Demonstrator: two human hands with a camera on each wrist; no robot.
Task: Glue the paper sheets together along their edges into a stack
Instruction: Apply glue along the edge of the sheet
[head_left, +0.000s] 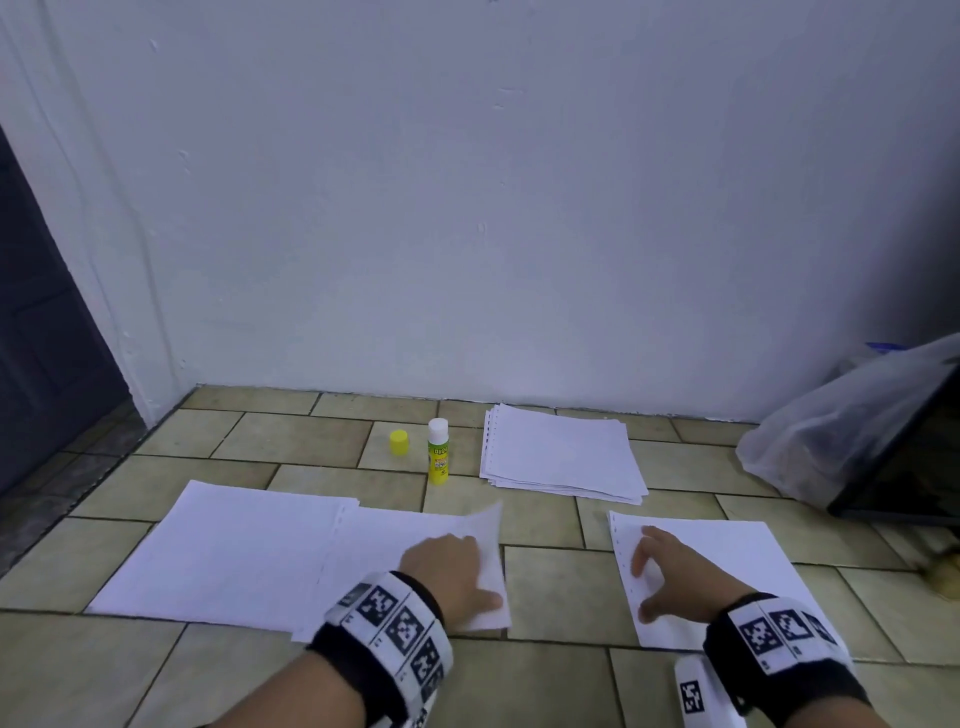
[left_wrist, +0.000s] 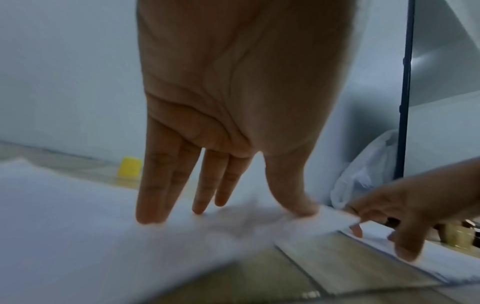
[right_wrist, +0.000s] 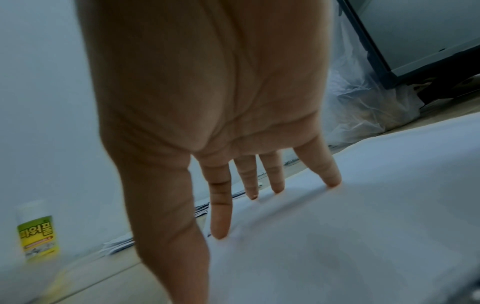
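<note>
Paper (head_left: 410, 540) under flat left hand (head_left: 448, 571).

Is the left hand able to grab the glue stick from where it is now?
Probably yes. The glue stick stands upright with its yellow cap off beside it, just beyond the left hand, which presses flat on a paper sheet. Only bare floor lies between them.

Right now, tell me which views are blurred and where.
Head view: fairly sharp, dim bluish light, glue stick clear. Left wrist view: left hand sharp, paper smeared. Right wrist view: right hand soft; glue stick blurred.
</note>
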